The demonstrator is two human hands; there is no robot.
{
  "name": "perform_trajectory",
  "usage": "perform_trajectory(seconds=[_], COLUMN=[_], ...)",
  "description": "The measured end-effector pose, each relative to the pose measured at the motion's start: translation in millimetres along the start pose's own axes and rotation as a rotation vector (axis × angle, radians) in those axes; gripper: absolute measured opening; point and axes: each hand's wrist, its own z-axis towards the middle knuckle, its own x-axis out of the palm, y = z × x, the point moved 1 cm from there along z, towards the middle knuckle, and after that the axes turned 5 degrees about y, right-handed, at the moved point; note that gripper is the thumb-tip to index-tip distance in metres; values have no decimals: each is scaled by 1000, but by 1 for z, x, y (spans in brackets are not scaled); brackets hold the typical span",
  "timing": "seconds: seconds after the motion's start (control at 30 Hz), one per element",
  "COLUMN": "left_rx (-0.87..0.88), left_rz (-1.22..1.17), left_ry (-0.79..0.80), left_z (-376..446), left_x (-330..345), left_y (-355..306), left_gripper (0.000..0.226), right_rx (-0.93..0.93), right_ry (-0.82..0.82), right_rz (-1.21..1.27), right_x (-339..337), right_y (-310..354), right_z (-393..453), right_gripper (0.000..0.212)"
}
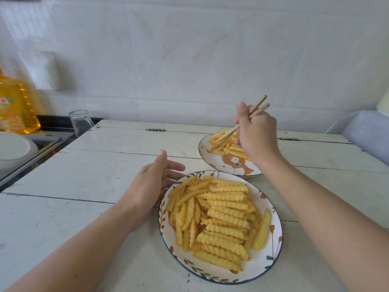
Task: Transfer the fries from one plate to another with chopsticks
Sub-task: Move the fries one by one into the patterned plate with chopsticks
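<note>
Left hand [154, 182] lies open on the white plank worktop [109, 165], fingers relaxed against the rim of the near leaf-patterned round plate [275, 245], heaped with yellow crinkle-cut fries [219, 216]. Further right, right hand [255, 131] grips the pale wooden chopsticks [226, 137], tips down among the smaller pile on the far fox-print plate [214, 161]. Risk here: a slick fry slipping off the tips and landing on the worktop between the plates

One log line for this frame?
right hand: grips chopsticks, tips in far plate fries | left hand: open beside near plate
</note>
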Motion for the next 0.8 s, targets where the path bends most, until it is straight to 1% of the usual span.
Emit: perform_trajectory(seconds=[0.07, 0.17, 0.23, 0.33, 0.43, 0.53, 0.6, 0.63, 0.8], left_rx=[-1, -8, -14, -18, -18, -15, -14, -13, -6], left_rz=[-3, 4, 9, 15, 20, 21, 23, 25, 21], left_ry=[-1, -3, -2, -4, -8, -7, -9, -13, -20], left_z=[0, -1, -3, -5, -6, -6, -7, -7, -7], left_x=[0, 0, 0, 0, 1, 2, 2, 2, 3], left_y=[-1, -3, -4, -5, -6, -6, -5, -6, -5], left_gripper=[67, 67, 67, 66, 66, 66, 66, 66, 67], right_rx=[-9, 20, 58, 186, 247, 231, 192, 165, 34], right_ry=[-1, -18, -61, -118, -70, 51, 100, 99, -7], right_rz=[-39, -40, -22, 164, 433, 635, 696, 707, 784], right_x=[3, -1, -14, -43, -72, -95, -107, -113, -123], right_y=[-3, 2, 9, 21, 27, 25, 27, 30, 45], right_z=[2, 2, 4, 7, -4, -26, -38, -41, -46], right_gripper=[60, 54, 50, 47, 46, 50, 53, 55, 57])
